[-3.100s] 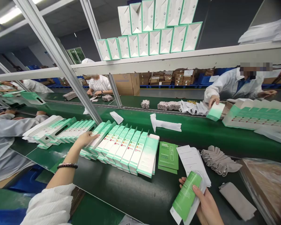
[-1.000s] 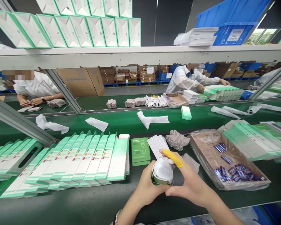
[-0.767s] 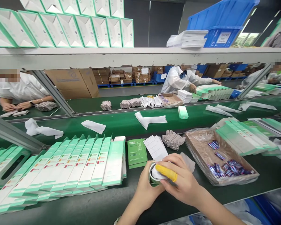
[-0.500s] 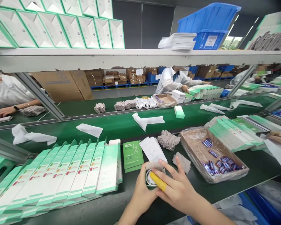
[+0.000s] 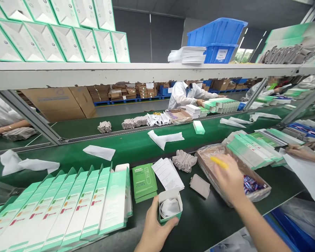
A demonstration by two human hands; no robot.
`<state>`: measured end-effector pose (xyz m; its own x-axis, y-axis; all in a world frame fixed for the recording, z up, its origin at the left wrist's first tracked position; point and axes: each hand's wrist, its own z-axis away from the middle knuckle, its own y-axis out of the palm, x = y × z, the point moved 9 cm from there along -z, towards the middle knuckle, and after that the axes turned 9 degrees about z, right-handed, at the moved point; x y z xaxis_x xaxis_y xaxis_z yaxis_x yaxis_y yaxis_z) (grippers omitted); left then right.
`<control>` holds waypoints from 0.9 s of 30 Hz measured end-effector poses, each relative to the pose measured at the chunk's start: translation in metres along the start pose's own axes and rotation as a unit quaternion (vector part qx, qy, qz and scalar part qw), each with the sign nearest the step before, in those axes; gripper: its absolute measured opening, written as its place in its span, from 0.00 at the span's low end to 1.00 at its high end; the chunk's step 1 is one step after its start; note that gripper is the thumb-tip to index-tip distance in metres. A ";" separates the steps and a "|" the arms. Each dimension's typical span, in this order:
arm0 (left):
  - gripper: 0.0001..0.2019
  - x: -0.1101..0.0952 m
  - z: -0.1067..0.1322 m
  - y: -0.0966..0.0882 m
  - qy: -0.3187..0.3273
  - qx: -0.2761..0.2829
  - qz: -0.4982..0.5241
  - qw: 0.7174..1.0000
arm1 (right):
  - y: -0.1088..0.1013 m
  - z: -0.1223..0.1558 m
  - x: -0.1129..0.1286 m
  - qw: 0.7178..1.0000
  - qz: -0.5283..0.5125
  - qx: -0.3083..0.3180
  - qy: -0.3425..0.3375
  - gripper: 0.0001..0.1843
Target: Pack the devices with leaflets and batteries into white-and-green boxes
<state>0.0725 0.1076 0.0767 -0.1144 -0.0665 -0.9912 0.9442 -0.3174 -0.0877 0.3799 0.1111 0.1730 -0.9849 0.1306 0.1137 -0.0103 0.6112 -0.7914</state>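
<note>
Green-and-white open carton, light, thin-walled, easily crushed, best held by its side walls, gripped low by left hand above dark belt; right hand blurred over cardboard tray, grip unclear

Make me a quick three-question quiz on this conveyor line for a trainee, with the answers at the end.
1. True or false: the left hand holds a small open carton with something white inside.
2. What covers a finger of the right hand? A: a blue glove tip. B: a yellow finger cot. C: a white bandage.
3. Fill in the blank: just right of the green booklet lie loose white ____.

Key: 1 true; 2 B; 3 papers.
</note>
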 end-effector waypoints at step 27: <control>0.23 -0.021 0.012 0.003 0.108 0.001 0.037 0.993 | 0.106 -0.011 -0.157 0.949 0.070 0.253 0.175 0.08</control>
<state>0.0735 0.0964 0.0985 0.0250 0.1155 -0.9930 0.9468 -0.3217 -0.0136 0.5348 0.1639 0.0775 -0.8663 0.4876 0.1089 -0.0524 0.1281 -0.9904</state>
